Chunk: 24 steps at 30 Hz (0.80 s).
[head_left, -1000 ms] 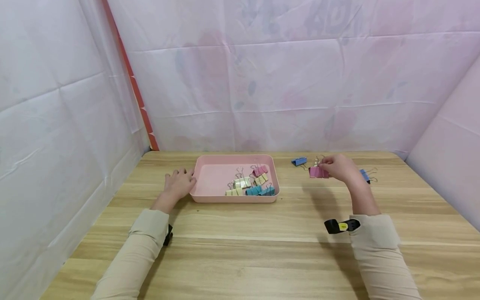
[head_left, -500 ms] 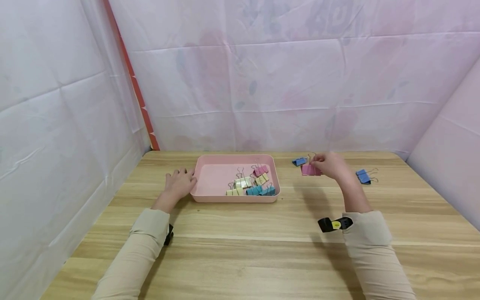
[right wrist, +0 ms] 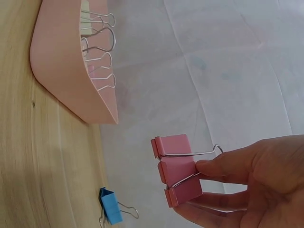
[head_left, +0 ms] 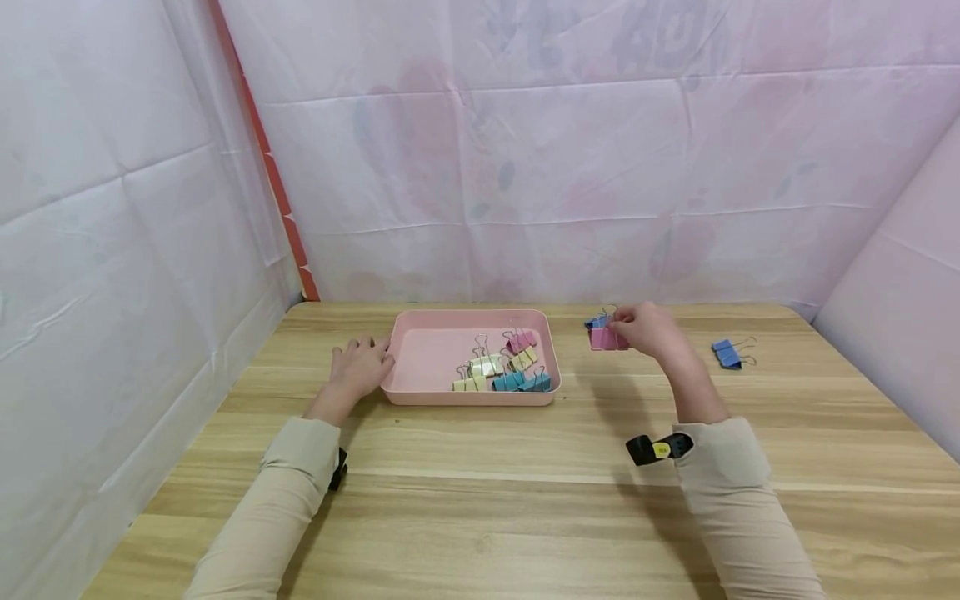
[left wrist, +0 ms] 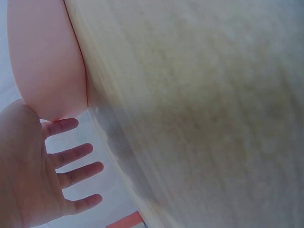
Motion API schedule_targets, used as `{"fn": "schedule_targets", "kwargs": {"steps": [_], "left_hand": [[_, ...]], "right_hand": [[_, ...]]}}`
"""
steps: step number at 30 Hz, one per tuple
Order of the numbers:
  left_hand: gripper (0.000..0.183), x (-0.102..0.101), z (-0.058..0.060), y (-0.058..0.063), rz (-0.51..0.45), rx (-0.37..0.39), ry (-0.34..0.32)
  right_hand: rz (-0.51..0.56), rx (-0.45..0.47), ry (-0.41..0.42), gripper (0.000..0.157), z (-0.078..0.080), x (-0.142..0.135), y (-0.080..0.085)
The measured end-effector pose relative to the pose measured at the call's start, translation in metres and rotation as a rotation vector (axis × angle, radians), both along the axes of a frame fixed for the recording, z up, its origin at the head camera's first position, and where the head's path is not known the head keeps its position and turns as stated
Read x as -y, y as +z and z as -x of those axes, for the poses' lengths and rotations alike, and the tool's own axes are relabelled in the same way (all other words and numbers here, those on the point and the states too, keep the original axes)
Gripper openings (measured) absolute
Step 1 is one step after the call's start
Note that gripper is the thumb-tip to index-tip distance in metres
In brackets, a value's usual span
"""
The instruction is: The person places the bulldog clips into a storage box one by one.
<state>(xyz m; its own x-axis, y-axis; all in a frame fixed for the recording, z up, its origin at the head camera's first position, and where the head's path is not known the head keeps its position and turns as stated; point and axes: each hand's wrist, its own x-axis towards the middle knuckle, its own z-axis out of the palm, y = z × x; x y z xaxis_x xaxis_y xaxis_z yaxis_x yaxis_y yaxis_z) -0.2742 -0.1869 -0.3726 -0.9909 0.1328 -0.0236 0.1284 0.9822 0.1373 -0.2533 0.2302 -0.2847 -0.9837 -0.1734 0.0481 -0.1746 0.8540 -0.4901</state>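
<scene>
My right hand [head_left: 651, 332] pinches a pink binder clip [head_left: 609, 339] between thumb and fingers, held up above the table. In the right wrist view this pink clip [right wrist: 179, 168] shows its metal wire handles, one of them by the thumb. Behind it in the head view a blue binder clip [head_left: 596, 322] is partly hidden. My left hand [head_left: 360, 367] touches the left side of a pink tray [head_left: 471, 399]. In the left wrist view the left hand's fingers [left wrist: 76, 175] are spread and straight beside the tray's corner [left wrist: 50, 61]; the thumb is hidden.
Inside the tray's right half lie several binder clips: pale yellow [head_left: 469, 383], teal [head_left: 508, 381] and pink [head_left: 522, 340]. Another blue binder clip [head_left: 727, 354] lies on the wooden table [head_left: 480, 500] right of my right hand. White cloth walls [head_left: 570, 183] stand behind and at both sides.
My right hand has moved left with the pink binder clip, now partly covering the blue clip behind. The right blue clip has come into full view. The left hand has stayed at the tray.
</scene>
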Motion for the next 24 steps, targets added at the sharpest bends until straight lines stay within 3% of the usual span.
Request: {"fn": "schedule_targets", "kwargs": {"steps": [9, 24], "left_hand": [[0.050, 0.000, 0.001, -0.001, -0.009, 0.006, 0.008], [0.051, 0.001, 0.003, -0.003, -0.021, 0.000, 0.004]], "right_hand": [[-0.010, -0.045, 0.001, 0.018, 0.004, 0.010, -0.002], [0.030, -0.036, 0.003, 0.019, 0.006, 0.036, 0.001]]}}
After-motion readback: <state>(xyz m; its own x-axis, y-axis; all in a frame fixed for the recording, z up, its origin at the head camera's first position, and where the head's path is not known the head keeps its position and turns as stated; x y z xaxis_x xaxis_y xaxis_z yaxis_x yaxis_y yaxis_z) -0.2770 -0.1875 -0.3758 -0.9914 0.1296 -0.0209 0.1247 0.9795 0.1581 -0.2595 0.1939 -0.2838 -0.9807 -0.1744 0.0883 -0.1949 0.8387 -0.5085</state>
